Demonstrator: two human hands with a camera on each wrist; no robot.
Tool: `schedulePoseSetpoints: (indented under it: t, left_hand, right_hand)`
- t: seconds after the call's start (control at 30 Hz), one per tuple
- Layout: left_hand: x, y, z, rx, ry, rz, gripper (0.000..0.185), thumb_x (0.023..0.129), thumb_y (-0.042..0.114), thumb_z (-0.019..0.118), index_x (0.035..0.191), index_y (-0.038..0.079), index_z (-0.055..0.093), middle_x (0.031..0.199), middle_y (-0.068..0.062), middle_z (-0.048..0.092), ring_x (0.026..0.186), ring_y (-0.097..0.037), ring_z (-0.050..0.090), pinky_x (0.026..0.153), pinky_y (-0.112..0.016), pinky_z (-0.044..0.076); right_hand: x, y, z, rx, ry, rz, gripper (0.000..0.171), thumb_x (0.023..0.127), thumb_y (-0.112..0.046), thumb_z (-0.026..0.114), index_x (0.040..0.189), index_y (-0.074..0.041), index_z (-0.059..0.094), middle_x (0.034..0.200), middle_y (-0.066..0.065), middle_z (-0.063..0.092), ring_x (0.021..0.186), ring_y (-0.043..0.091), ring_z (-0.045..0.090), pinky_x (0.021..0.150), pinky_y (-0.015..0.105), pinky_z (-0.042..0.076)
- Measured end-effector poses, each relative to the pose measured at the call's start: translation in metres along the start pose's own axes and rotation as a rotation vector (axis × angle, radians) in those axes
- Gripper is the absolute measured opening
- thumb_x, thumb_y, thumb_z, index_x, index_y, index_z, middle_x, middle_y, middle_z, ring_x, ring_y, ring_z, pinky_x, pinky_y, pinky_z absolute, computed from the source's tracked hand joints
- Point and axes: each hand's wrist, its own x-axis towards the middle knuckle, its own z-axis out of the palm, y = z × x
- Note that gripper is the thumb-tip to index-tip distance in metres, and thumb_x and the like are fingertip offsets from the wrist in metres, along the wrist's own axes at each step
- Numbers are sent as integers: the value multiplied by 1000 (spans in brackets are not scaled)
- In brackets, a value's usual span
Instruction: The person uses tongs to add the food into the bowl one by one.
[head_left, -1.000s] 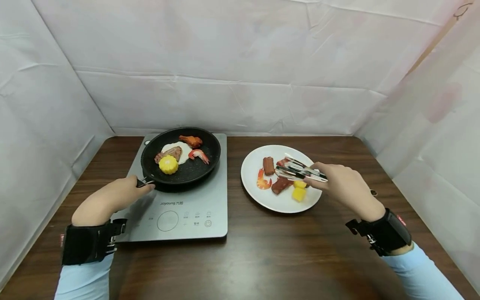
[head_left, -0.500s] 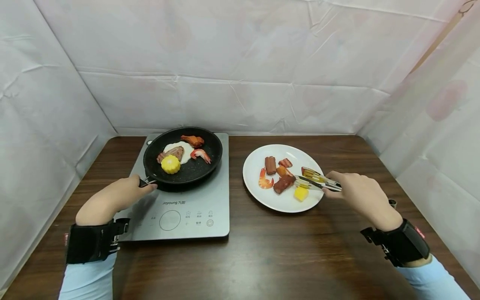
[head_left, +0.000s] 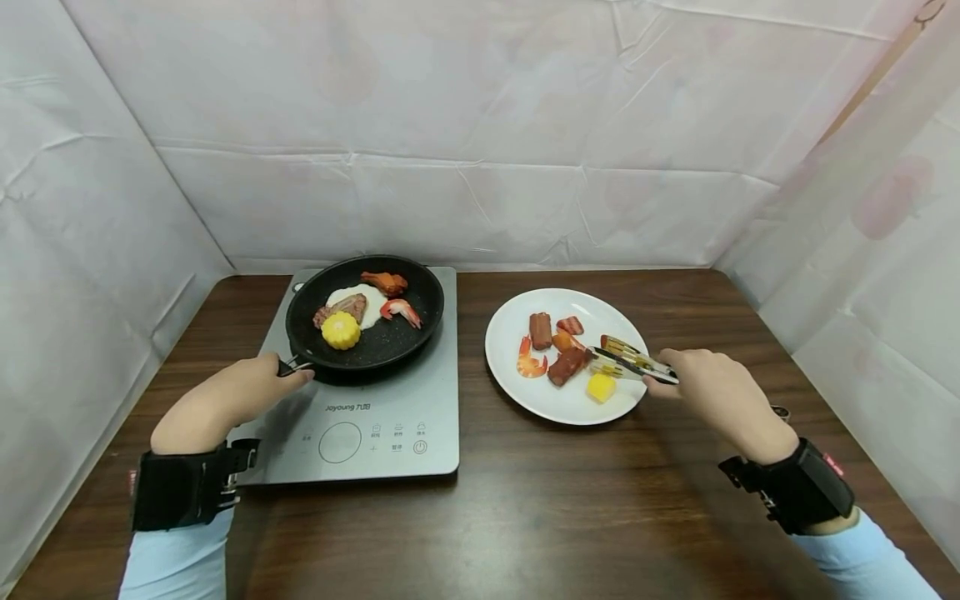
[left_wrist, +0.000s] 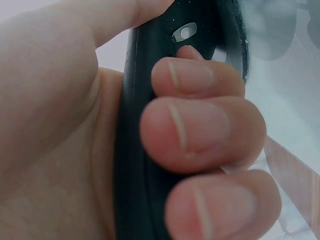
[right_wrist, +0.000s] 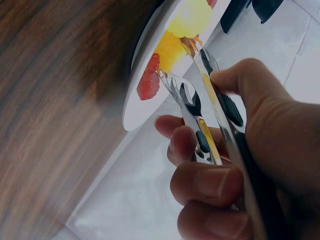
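Observation:
My left hand [head_left: 228, 396] grips the handle [left_wrist: 135, 135] of a black frying pan [head_left: 367, 354] on a silver induction cooktop [head_left: 420, 408]. Its fingers wrap round the handle in the left wrist view. The pan holds a fried egg [head_left: 372, 304], meat, a corn piece [head_left: 341, 331], a drumstick [head_left: 385, 282] and a shrimp [head_left: 401, 312]. My right hand [head_left: 723, 400] holds metal tongs [head_left: 637, 360] over the right side of a white plate [head_left: 517, 396]. The tongs' tips stand apart, near a yellow cube [head_left: 601, 387] and a brown meat piece [head_left: 567, 366].
Also on the plate lie a sausage piece [head_left: 540, 331], a bacon piece [head_left: 571, 325], a shrimp [head_left: 532, 360] and an orange piece [head_left: 564, 342]. Pale sheets [head_left: 480, 200] enclose the brown wooden table [head_left: 525, 517] at the back and sides.
My right hand has drawn the tongs to the right, off the bacon, which now shows fully; most of this came in the first half second. The left hand and pan stay in place.

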Motion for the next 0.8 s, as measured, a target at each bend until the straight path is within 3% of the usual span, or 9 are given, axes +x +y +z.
schedulePoseSetpoints:
  t: [0.2,0.53,0.8]
  left_hand:
    - [0,-1,0,-2,-1,6,81,108,50,36,131,-27,40,125,-46,55,105,-48,65,81,-54,55]
    - [-2,1,-1,-7,-4,1,80,108,50,36,131,-27,39,124,-44,56,104,-46,65,82,-54,54]
    - [-3,3,-2,-9,-6,-10,81,108,50,37,133,-26,39,127,-45,55,109,-49,63,84,-55,54]
  right_hand:
    - [-1,1,3,36,6,-3,22,94,-30,72,95,-9,67,63,-3,55,53,12,39,45,29,31]
    - [-3,2,3,3,54,-12,22,92,-30,74,94,-10,67,58,-3,50,49,12,36,43,27,26]
    - [-5,3,4,12,34,9,24,93,-34,72,97,-11,68,58,-3,51,50,13,38,43,29,27]
